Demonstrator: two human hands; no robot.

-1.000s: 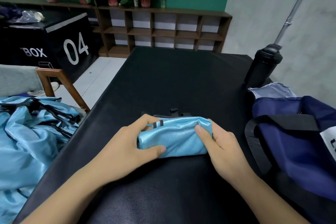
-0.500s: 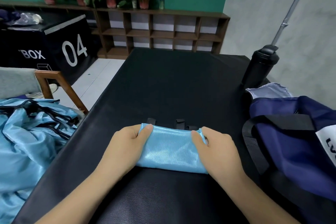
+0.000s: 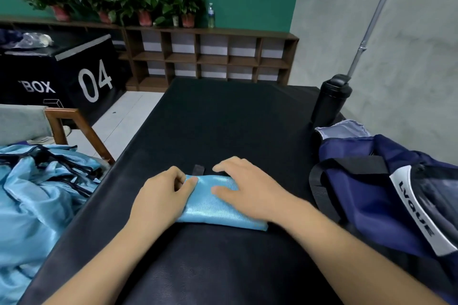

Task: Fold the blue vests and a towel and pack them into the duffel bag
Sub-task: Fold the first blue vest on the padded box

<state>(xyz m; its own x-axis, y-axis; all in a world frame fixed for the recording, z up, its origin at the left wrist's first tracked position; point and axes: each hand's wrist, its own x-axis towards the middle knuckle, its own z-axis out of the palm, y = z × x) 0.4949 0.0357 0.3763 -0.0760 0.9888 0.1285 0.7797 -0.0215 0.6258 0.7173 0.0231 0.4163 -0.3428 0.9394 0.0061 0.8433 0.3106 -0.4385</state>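
Note:
A folded light-blue vest (image 3: 213,208) lies as a small flat bundle on the black table (image 3: 223,119), a black strap end poking out at its far edge. My left hand (image 3: 161,198) grips the bundle's left end, thumb on top and fingers curled at the edge. My right hand (image 3: 250,190) lies flat on top of it, fingers spread, pressing down. The navy duffel bag (image 3: 371,195) sits on the table to the right, with a pale towel (image 3: 344,129) at its far end. A heap of unfolded blue vests (image 3: 37,200) lies at the left.
A black bottle (image 3: 330,101) stands at the table's far right corner, by a metal pole. A wooden chair (image 3: 62,129) stands left of the table behind the vest heap. A black box marked 04 and a low wooden shelf with potted plants lie beyond.
The vest bundle has been turned and flattened. My right hand moved from gripping its right end to pressing flat on top; my left hand stayed at the left end.

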